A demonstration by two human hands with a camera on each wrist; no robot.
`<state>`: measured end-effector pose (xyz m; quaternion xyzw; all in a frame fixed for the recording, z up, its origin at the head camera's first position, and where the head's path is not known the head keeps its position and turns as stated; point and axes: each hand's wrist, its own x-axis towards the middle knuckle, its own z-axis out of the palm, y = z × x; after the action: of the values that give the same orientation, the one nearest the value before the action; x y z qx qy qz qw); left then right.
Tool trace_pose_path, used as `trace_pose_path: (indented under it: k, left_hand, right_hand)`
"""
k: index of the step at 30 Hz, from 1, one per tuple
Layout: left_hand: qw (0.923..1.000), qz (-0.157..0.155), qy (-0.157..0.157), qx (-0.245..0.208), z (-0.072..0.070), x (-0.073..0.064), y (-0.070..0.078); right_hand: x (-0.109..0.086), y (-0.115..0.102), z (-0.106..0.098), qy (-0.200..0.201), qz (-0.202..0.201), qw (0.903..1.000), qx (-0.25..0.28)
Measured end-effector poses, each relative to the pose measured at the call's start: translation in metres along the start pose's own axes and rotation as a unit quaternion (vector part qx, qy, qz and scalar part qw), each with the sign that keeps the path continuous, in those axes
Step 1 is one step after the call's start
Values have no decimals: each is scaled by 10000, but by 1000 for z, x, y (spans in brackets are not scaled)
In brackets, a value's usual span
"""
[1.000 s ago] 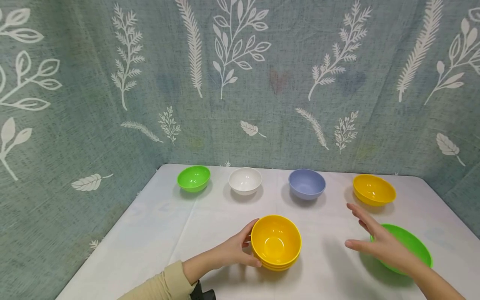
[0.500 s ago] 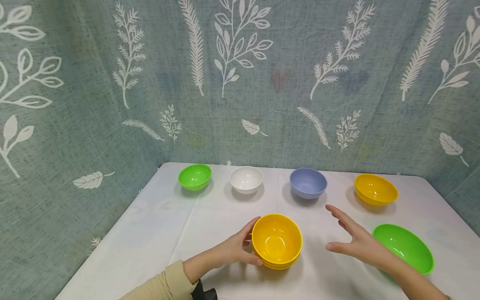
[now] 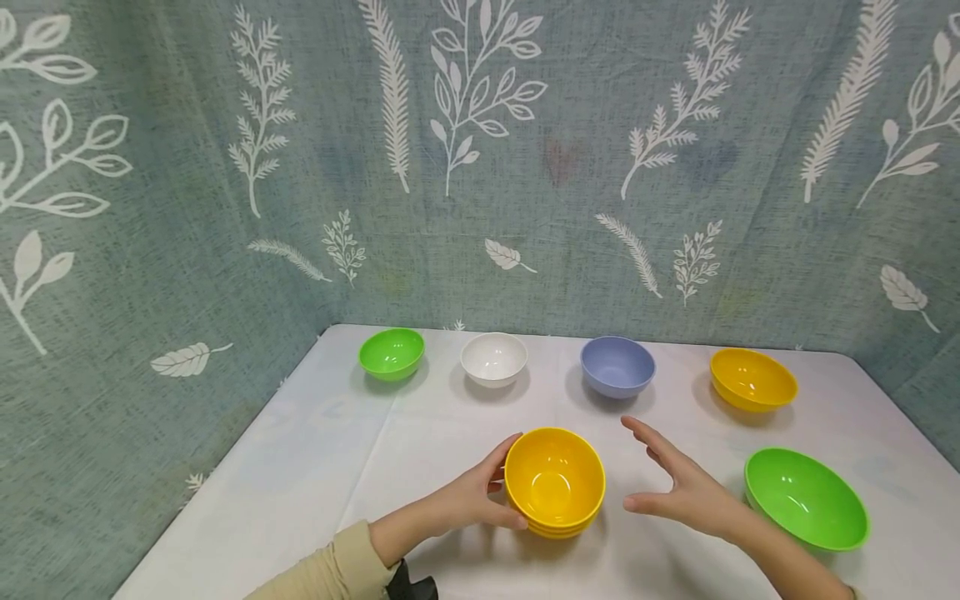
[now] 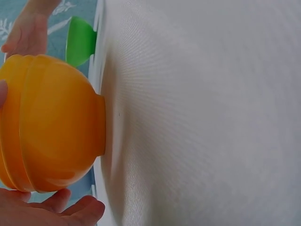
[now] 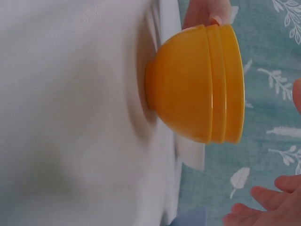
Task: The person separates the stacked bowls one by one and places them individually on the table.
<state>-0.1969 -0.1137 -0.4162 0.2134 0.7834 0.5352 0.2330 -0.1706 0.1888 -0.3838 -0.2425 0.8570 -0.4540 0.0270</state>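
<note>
Three nested yellow bowls (image 3: 555, 482) stand upright at the front middle of the table. My left hand (image 3: 478, 495) grips the stack from its left side, thumb at the front and fingers around the back. In the left wrist view the bowls' side (image 4: 61, 122) and foot fill the space between thumb and fingers. My right hand (image 3: 688, 493) is held apart to the right of the stack, thumb and fingers spread with nothing between them. The right wrist view shows the stacked rims of the yellow bowls (image 5: 193, 87) facing that hand.
Along the back of the white-clothed table (image 3: 420, 433) stand a small green bowl (image 3: 392, 354), a white bowl (image 3: 494, 360), a blue bowl (image 3: 617, 367) and a yellow bowl (image 3: 753, 379). A larger green bowl (image 3: 806, 500) sits at right, beside my right forearm. Patterned curtains (image 3: 555, 167) enclose the back and sides.
My right hand has moved left, away from the large green bowl and closer to the yellow stack, fingers still spread. My left hand and the bowls have stayed in place.
</note>
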Motion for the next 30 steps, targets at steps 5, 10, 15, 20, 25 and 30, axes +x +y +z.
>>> trace_pose_path:
  k: [5,10,15,20,25,30]
  left_hand:
    - [9999,-61,29,-74,1,0,1]
    - [9999,-13,-26,-139,1,0,1]
    - [9999,27,-44,-153,1,1,1]
    - [9999,-41,4,-99,1,1,0]
    - [10000,-36,8,-33,1,0,-1]
    - [9999,70,-35,-63,1,0,-1]
  right_hand:
    - [5,1,10,-89,-199,9998,-11]
    - [11,2,19,-175,-313,9993,-81]
    - [17,0,28,-311,-360,9989,-42]
    - [22,-5,36,-500,-385,9980,38]
    - [25,-7,42,-744,-147,9969,197]
    - [29,-7,48,-810,-258,9962,202]
